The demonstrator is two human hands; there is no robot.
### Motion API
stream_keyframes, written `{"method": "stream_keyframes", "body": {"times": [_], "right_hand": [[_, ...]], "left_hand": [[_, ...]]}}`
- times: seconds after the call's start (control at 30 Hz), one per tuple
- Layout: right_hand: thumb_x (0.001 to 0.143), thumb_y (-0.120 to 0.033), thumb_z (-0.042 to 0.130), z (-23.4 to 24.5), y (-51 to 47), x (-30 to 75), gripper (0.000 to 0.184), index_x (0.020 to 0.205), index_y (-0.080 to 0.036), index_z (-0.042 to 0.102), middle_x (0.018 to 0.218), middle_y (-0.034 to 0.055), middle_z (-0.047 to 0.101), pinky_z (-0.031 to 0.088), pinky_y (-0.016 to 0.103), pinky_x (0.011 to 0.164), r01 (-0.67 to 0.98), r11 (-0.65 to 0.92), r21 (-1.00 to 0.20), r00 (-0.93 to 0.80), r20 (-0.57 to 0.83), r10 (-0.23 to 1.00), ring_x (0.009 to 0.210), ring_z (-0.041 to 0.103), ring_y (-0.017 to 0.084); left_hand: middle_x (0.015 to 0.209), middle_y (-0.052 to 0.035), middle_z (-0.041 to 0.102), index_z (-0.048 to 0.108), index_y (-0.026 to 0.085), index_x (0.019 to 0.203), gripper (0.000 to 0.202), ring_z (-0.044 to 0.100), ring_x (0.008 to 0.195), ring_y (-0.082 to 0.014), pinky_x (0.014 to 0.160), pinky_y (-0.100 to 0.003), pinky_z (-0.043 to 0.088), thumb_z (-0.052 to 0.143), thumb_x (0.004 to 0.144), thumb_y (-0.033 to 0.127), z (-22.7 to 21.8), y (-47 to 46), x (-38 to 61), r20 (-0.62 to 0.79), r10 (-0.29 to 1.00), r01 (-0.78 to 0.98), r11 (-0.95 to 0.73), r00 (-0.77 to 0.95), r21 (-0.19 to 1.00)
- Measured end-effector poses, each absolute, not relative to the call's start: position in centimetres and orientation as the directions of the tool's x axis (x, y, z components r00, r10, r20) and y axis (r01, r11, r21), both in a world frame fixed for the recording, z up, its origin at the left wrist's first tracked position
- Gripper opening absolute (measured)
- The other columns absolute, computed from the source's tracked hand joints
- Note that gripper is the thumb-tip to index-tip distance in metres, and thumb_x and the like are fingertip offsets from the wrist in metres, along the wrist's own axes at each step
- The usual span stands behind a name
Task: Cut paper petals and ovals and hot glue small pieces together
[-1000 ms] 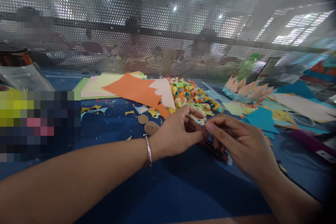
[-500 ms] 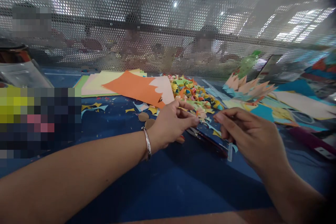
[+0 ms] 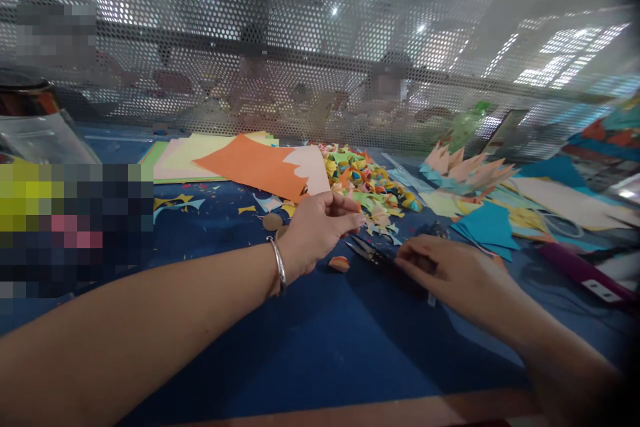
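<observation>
My left hand (image 3: 320, 230), with a silver bangle at the wrist, is closed in a pinch above the table. A small orange bit of paper (image 3: 357, 207) shows at its fingertips, mostly hidden. Lower down, my right hand (image 3: 445, 267) has its fingers curled round the handle end of a pair of scissors (image 3: 369, 251). The blades point left, and the handles are largely covered by the hand. Between the hands, a small curled orange paper piece (image 3: 339, 264) lies on the blue table (image 3: 310, 347).
Behind my left hand lie an orange sheet (image 3: 250, 167) and stacked pastel paper (image 3: 175, 160). Folded paper bits form a pile (image 3: 363, 177). Farther right are a pointed paper piece (image 3: 465, 170), blue paper (image 3: 487, 227) and a purple tool (image 3: 583, 273). A perforated screen (image 3: 300, 100) stands behind.
My right hand has come down onto the scissors' handle end. My left hand has shifted slightly left, and the curled orange piece below it shows more fully.
</observation>
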State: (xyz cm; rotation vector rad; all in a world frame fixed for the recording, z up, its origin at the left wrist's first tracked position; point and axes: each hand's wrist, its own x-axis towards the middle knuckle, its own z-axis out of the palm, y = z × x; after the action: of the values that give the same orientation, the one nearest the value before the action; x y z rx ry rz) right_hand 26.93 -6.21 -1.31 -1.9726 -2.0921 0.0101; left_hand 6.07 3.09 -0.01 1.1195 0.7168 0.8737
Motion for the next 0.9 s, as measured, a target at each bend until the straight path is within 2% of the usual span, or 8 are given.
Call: {"method": "stream_keyframes", "body": {"times": [0.17,0.4,0.63,0.77,0.9], "right_hand": [[0.084,-0.034,0.053,-1.5,-5.4,26.8,0.019,0.073,-0.023,0.065,0.063,0.0029,0.068,0.039,0.029,0.052,0.986,0.082,-0.148,-0.061,0.145,0.988,0.054,0.060,0.017],[0.078,-0.031,0.056,-1.5,-5.6,27.0,0.014,0.067,-0.024,0.061,0.056,0.0001,0.064,0.037,0.029,0.048,0.985,0.046,-0.168,-0.018,0.164,0.986,0.050,0.060,0.017],[0.079,-0.031,0.058,-1.3,-6.2,27.4,0.010,0.071,-0.025,0.061,0.058,-0.0015,0.064,0.043,0.029,0.050,0.958,0.025,-0.286,0.042,0.229,0.973,0.049,0.060,0.017],[0.084,-0.033,0.056,-1.3,-6.1,27.2,0.013,0.076,-0.025,0.062,0.061,0.0002,0.067,0.042,0.029,0.050,0.952,0.099,-0.290,-0.037,0.213,0.976,0.050,0.060,0.017],[0.087,-0.038,0.057,-1.5,-5.5,26.9,0.017,0.080,-0.024,0.064,0.067,0.0021,0.069,0.043,0.029,0.052,0.962,0.091,-0.258,-0.043,0.188,0.981,0.055,0.063,0.018]], "left_hand": [[0.075,-0.0003,0.065,0.064,0.012,0.083,0.014,0.060,0.066,-0.0077,0.066,-0.024,0.047,0.075,0.077,0.007,-0.3,3.1,6.0,-0.016,0.839,-0.195,0.145,0.543,0.970],[0.069,0.0018,0.061,0.062,0.012,0.079,0.016,0.056,0.059,-0.0052,0.060,-0.021,0.045,0.073,0.076,0.001,0.2,2.9,6.1,-0.079,0.832,-0.192,0.217,0.548,0.957],[0.068,0.0022,0.062,0.062,0.013,0.079,0.015,0.056,0.058,-0.0050,0.057,-0.019,0.046,0.073,0.076,0.004,-0.1,3.0,6.0,-0.101,0.817,-0.192,0.251,0.567,0.949],[0.068,0.0011,0.061,0.061,0.012,0.077,0.014,0.057,0.058,-0.0060,0.060,-0.022,0.047,0.072,0.078,0.003,0.0,3.0,6.0,-0.112,0.841,-0.194,0.248,0.529,0.949],[0.067,0.0021,0.060,0.060,0.012,0.077,0.016,0.056,0.056,-0.0055,0.060,-0.022,0.046,0.071,0.079,0.001,0.3,3.1,6.1,-0.112,0.865,-0.211,0.242,0.490,0.947]]}}
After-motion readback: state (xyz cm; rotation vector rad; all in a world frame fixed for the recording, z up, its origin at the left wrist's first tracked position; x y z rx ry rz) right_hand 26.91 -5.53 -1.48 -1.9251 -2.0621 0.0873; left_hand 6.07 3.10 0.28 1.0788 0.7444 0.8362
